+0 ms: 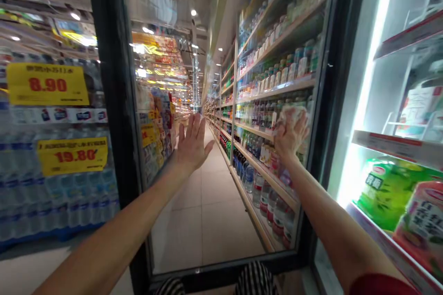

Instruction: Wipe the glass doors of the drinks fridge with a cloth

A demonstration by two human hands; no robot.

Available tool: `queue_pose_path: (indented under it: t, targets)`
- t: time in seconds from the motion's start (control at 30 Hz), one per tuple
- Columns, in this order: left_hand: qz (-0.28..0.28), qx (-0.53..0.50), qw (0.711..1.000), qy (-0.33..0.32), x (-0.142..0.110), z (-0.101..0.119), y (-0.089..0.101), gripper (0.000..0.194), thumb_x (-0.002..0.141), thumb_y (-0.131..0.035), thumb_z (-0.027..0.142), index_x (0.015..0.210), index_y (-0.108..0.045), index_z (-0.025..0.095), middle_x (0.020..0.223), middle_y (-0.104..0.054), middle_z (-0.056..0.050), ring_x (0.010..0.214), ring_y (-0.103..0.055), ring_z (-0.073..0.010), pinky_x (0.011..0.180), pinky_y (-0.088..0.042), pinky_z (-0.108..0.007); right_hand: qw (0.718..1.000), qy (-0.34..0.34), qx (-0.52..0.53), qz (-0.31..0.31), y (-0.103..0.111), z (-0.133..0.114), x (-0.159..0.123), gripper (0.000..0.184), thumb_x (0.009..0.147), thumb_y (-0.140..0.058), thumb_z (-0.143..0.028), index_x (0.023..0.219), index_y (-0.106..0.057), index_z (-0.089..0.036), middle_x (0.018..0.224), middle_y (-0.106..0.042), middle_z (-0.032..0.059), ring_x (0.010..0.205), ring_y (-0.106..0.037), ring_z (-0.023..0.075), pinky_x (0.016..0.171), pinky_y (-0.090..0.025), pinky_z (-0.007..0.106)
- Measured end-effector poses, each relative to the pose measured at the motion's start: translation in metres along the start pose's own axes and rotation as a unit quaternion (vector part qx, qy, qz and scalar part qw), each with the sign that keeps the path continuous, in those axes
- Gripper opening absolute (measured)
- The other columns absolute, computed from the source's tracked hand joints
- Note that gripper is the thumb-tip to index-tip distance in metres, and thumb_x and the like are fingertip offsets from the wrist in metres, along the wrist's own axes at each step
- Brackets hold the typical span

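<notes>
From where I stand, the glass door fills the middle of the view in its dark frame, and a whitish crumpled cloth sits against it at 3 o'clock, right under the fingers of the right hand. Whether those fingers grip the cloth or merely press on it, I can't tell. The left hand is raised toward the pane, just off centre at 8 o'clock, bare, fingers pointing up and apart, thumb out toward 3 o'clock; contact with the glass is unclear. Both arms reach forward from below, the right one leaving a dark red sleeve at 5 o'clock.

Shelves of bottles show in the pane. Out at 4 o'clock, a lit cooler shelf carries a green pack and a pinkish-red one; at 9 o'clock, bottled water stands beneath yellow price signs.
</notes>
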State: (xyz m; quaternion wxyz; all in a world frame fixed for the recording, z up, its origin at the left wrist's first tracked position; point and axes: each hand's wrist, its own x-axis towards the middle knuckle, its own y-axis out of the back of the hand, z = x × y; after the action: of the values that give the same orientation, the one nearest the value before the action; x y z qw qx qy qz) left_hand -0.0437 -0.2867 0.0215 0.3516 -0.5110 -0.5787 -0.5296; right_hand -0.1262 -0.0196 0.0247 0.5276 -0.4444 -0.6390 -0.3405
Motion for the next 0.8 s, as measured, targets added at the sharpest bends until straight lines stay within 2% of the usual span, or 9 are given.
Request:
queue_pose_path:
  t: [0.07,0.2,0.27,0.4,0.47,0.53,0.63,0.7,0.8]
  targets:
    - [0.001,0.003,1.000,0.003,0.000,0.001,0.000,0.071,0.084,-0.045,0.042,0.142,-0.014,0.013,0.147,-0.019,-0.014,0.137,-0.011,-0.0255,0.111,-0.004,-0.048,0.998,-0.056,0.002,0.019,-0.001,-0.002,-0.002,0.050,0.084,-0.039,-0.028,0.134,-0.036,-0.025,0.150,-0.012,0.0086,0.136,-0.009,0.0335,0.102,-0.020,0.060]
    - [0.002,0.002,1.000,0.001,-0.003,0.000,-0.001,0.070,0.084,-0.046,0.040,0.141,-0.015,0.012,0.147,-0.020,-0.014,0.138,-0.010,-0.0253,0.111,-0.006,-0.047,0.981,0.169,0.038,-0.091,0.002,-0.035,-0.033,0.050,0.082,-0.048,-0.034,0.131,-0.040,-0.033,0.149,-0.019,0.0015,0.137,-0.008,0.0298,0.106,-0.019,0.052]
    - [-0.001,-0.002,1.000,-0.002,-0.008,0.000,-0.001,0.069,0.084,-0.045,0.039,0.141,-0.016,0.013,0.147,-0.020,-0.013,0.138,-0.010,-0.0247,0.111,-0.006,-0.047,0.969,0.211,0.038,-0.121,0.004,-0.035,-0.042,0.048,0.081,-0.049,-0.035,0.129,-0.042,-0.037,0.147,-0.023,-0.0008,0.137,-0.012,0.0286,0.107,-0.018,0.052]
    - [-0.013,-0.004,1.000,-0.005,-0.022,0.005,-0.003,0.068,0.084,-0.045,0.036,0.141,-0.016,0.014,0.147,-0.020,-0.013,0.138,-0.009,-0.0239,0.111,-0.006,-0.047,0.998,-0.054,0.016,-0.007,0.003,-0.012,-0.041,0.049,0.086,-0.038,-0.030,0.134,-0.037,-0.026,0.149,-0.017,0.0097,0.135,-0.015,0.0335,0.102,-0.021,0.059]
    - [-0.010,0.004,1.000,-0.002,-0.026,0.008,-0.005,0.068,0.084,-0.046,0.036,0.141,-0.016,0.012,0.147,-0.020,-0.014,0.138,-0.008,-0.0241,0.111,-0.006,-0.047,0.996,-0.083,0.023,0.020,0.002,-0.018,-0.048,0.050,0.086,-0.036,-0.030,0.136,-0.035,-0.024,0.149,-0.015,0.0112,0.136,-0.013,0.0340,0.101,-0.022,0.059]
    - [-0.004,0.016,1.000,-0.005,-0.030,0.009,-0.007,0.068,0.085,-0.045,0.036,0.141,-0.016,0.011,0.146,-0.021,-0.015,0.138,-0.008,-0.0241,0.111,-0.006,-0.047,0.998,0.034,0.039,-0.022,0.002,-0.035,-0.063,0.051,0.084,-0.041,-0.032,0.135,-0.035,-0.029,0.149,-0.017,0.0065,0.137,-0.010,0.0319,0.104,-0.022,0.055]
    - [0.001,0.028,0.999,-0.024,-0.039,0.007,-0.009,0.066,0.086,-0.043,0.035,0.141,-0.016,0.011,0.145,-0.023,-0.015,0.138,-0.008,-0.0232,0.111,-0.009,-0.046,0.970,0.214,0.049,-0.105,0.003,-0.047,-0.081,0.051,0.082,-0.049,-0.034,0.131,-0.038,-0.038,0.147,-0.023,0.0000,0.137,-0.013,0.0287,0.106,-0.020,0.051]
    - [0.000,0.031,0.999,-0.040,-0.048,0.005,-0.010,0.064,0.087,-0.042,0.034,0.141,-0.016,0.013,0.145,-0.025,-0.014,0.137,-0.010,-0.0222,0.111,-0.011,-0.044,0.981,0.171,0.034,-0.081,0.003,-0.034,-0.079,0.049,0.083,-0.047,-0.034,0.131,-0.038,-0.037,0.147,-0.023,0.0025,0.136,-0.017,0.0295,0.105,-0.020,0.053]
    - [-0.004,0.032,0.998,-0.045,-0.058,0.004,-0.012,0.062,0.087,-0.041,0.033,0.141,-0.016,0.014,0.145,-0.026,-0.013,0.137,-0.011,-0.0217,0.110,-0.013,-0.044,0.999,-0.035,0.011,0.004,0.002,-0.012,-0.068,0.049,0.086,-0.038,-0.032,0.135,-0.035,-0.028,0.148,-0.018,0.0105,0.135,-0.017,0.0335,0.101,-0.022,0.060]
